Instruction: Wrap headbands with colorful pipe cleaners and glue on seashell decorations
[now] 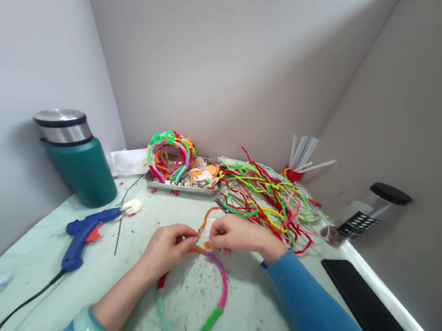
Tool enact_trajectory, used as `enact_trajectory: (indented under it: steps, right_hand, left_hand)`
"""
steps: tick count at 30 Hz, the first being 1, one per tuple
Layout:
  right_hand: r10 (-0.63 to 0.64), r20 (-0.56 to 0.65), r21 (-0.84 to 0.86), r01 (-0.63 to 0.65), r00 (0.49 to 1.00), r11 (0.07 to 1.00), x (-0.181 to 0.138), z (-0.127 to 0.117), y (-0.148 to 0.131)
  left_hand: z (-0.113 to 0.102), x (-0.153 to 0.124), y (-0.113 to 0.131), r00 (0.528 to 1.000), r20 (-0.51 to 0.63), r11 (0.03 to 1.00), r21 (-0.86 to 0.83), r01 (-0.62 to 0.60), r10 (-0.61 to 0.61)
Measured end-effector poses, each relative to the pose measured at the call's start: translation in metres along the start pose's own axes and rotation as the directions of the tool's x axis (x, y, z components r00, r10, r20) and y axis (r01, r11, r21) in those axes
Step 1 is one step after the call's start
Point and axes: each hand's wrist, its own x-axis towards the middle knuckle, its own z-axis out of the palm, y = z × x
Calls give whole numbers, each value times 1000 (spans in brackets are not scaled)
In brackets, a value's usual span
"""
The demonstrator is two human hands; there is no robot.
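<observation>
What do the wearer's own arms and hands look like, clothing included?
Both arms wear plain blue fabric sleeves. The bare left hand and bare right hand have no gloves. A thick, rounded, glossy pale-green bangle sits at the left cuff. No sleeve markings visible.

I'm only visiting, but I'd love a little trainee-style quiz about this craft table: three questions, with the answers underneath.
1. Multiple choice: what colour is the right-hand end of the fuzzy band being handled on the table?
a) green
b) orange
c) black

2. True or false: the glue gun lies to the left of the left hand.

3. Fill in the blank: the clear jar on the right has a ____ lid.

Key: 1. a; 2. true; 3. black.
</observation>
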Motion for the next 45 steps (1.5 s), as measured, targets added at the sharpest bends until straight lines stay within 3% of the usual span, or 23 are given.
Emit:
enact_trajectory:
  steps: [4,9,11,14,17,21,28,35,40,45]
  right_hand:
    - [79,141,-78,-68,987,995,-5,-7,5]
    - [91,96,-66,-85,991,994,1,-3,10]
    - [71,56,2,-71,996,997,3,-2,10]
    - [17,-10,240,-14,1000,971,3,-2,8]
    - [-14,-65,406,40,998,913,2,-1,3]
    - [-23,-98,430,64,995,900,-1,1,-5]
    - [-31,-48,555,53,998,830,-3,3,-15]
    - [-30,51,671,-13,998,741,-1,5,-13]
    - [-2,-1,598,2,1000,801,-4,-2,-11]
    - [-61,-32,522,69,998,850,-6,-6,-8]
  left_hand:
    - [6,-4,1,965,83,900,347,-263,250]
    - [8,-4,2,949,92,842,441,-310,301]
    - [6,-3,2,943,39,849,425,-314,329]
    - [2,-2,2,936,-50,880,360,-309,349]
    - [-1,-4,4,949,-99,938,214,-274,300]
    - [-5,-7,14,969,-53,970,-15,-241,240]
    - [-10,-9,21,986,-17,960,-224,-168,169]
    - [-14,-10,21,939,-12,917,-215,-337,343]
    - [-14,-8,18,951,-47,938,-157,-311,307]
    - [-12,-5,15,965,-48,955,-135,-263,259]
